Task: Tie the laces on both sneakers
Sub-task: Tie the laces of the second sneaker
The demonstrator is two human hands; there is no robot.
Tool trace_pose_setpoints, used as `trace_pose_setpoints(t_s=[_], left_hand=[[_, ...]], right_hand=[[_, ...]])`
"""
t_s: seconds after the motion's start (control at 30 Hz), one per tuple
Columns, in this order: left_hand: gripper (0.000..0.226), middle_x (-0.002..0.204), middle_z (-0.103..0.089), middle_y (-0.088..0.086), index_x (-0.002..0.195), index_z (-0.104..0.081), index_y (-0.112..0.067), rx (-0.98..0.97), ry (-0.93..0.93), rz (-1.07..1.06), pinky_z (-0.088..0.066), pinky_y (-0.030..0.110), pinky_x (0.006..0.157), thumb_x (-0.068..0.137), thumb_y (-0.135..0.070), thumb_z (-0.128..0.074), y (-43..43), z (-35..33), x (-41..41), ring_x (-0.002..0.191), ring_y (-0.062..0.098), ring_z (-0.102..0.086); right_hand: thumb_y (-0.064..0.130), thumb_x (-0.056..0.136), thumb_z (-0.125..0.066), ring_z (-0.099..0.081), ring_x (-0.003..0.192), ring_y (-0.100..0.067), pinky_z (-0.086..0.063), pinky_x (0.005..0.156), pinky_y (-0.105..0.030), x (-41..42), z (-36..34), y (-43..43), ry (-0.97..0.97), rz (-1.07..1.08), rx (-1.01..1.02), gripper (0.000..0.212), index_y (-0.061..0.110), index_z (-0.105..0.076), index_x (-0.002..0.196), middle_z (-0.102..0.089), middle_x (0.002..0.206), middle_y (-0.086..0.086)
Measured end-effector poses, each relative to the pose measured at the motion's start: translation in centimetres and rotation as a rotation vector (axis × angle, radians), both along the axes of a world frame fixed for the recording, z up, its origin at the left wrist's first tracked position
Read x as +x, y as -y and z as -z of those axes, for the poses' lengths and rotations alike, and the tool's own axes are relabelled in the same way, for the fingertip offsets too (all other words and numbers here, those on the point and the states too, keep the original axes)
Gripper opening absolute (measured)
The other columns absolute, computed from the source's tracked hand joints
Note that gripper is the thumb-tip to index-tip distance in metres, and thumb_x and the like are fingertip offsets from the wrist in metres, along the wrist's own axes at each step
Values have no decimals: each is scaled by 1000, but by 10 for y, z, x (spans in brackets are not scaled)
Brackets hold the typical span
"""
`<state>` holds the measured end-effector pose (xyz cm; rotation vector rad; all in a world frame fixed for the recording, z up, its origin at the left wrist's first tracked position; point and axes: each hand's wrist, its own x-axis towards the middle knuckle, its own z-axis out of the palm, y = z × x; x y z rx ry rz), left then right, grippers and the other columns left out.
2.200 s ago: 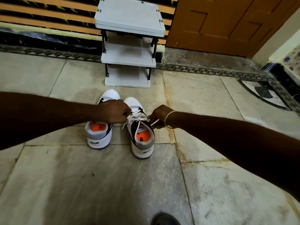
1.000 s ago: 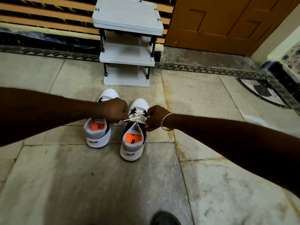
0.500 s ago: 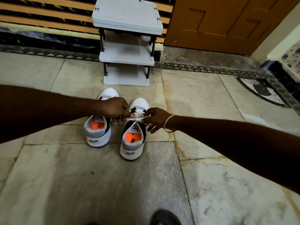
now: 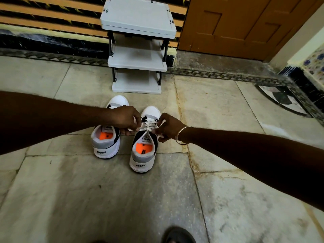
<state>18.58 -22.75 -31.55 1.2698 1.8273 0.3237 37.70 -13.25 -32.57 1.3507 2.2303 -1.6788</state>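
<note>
Two white, grey and black sneakers with orange insoles stand side by side on the stone floor, heels toward me. Over the right sneaker point(image 4: 143, 155) both hands work its white laces point(image 4: 149, 126). My left hand point(image 4: 125, 120) pinches a lace end on the left side, partly covering the left sneaker point(image 4: 105, 146). From the right, my right hand point(image 4: 168, 128), with a metal bangle at the wrist, pinches the other lace end. The lace runs taut between my hands across the tongue. The left sneaker's laces are hidden behind my left hand.
A grey three-tier shoe rack point(image 4: 138, 50) stands against the slatted wall just beyond the sneakers. A wooden door point(image 4: 236, 27) is at the back right. A dark sandal toe point(image 4: 177, 235) shows at the bottom edge.
The right sneaker turned and slid left, closer to the other shoe. My hands have stayed on its laces, drawing closer together and then pulling the lace taut between them.
</note>
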Motion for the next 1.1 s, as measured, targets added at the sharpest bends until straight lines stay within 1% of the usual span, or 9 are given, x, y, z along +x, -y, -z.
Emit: trace_pose_setpoints(t_s=[0.17,0.23,0.3,0.4,0.47,0.6,0.77,1.0,1.1], left_hand=[[14,59,-67,-2,96,-77,-10,48,-105,139,-55,23,52,85,-18,-76,-1,-1,2,53,18,-68],[15,59,-67,-7,97,-78,-12,88,-202,220,-48,13,49,85,-20,-75,-2,-3,4,44,5,-63],[15,70,-71,-7,97,-78,-14,131,-340,326,-47,13,55,87,-24,-72,-1,-4,6,53,-1,-62],[17,93,-76,-1,97,-76,-19,192,-556,454,-51,26,70,88,-28,-66,1,-3,8,84,14,-69],[17,95,-75,3,97,-75,-19,212,-640,480,-47,26,66,88,-27,-63,3,-4,8,90,20,-69],[13,90,-72,9,89,-71,-16,183,-705,489,-32,24,56,84,-16,-59,2,-12,5,88,24,-67],[8,77,-65,8,80,-64,-14,188,-712,536,-36,26,59,78,-13,-57,6,-8,6,78,23,-62],[7,86,-68,10,83,-63,-13,196,-735,575,-35,26,60,78,-15,-58,1,-3,4,84,26,-65],[4,86,-68,10,76,-57,-17,190,-711,557,-35,26,59,77,-14,-59,1,-1,3,83,27,-66]], right_hand=[[25,84,-75,-71,77,-32,-59,72,-42,-1,-8,6,196,-546,558,29,2,-65,100,-71,94,-17],[23,91,-63,-68,86,-34,-51,70,-33,-2,-9,7,259,-698,764,21,3,-69,97,-71,94,-17],[17,94,-55,-66,93,-35,-45,70,-31,-2,-9,8,310,-783,855,21,8,-71,103,-70,101,-17],[8,93,-49,-65,100,-35,-48,75,-32,-1,-7,7,356,-848,922,29,11,-69,114,-68,112,-16],[5,91,-47,-66,100,-35,-50,76,-33,-1,-7,5,379,-863,952,32,10,-68,115,-67,113,-16],[4,90,-46,-66,98,-35,-50,73,-33,2,-5,2,437,-902,997,33,10,-68,113,-66,112,-15],[3,88,-47,-66,99,-36,-53,78,-35,5,-1,2,450,-916,1008,36,11,-67,117,-65,116,-15],[4,88,-48,-66,97,-37,-52,75,-37,5,-2,4,474,-935,1041,31,9,-67,113,-66,114,-15],[4,88,-48,-66,96,-36,-50,71,-35,5,-2,5,492,-942,1051,31,9,-67,113,-66,112,-15]])
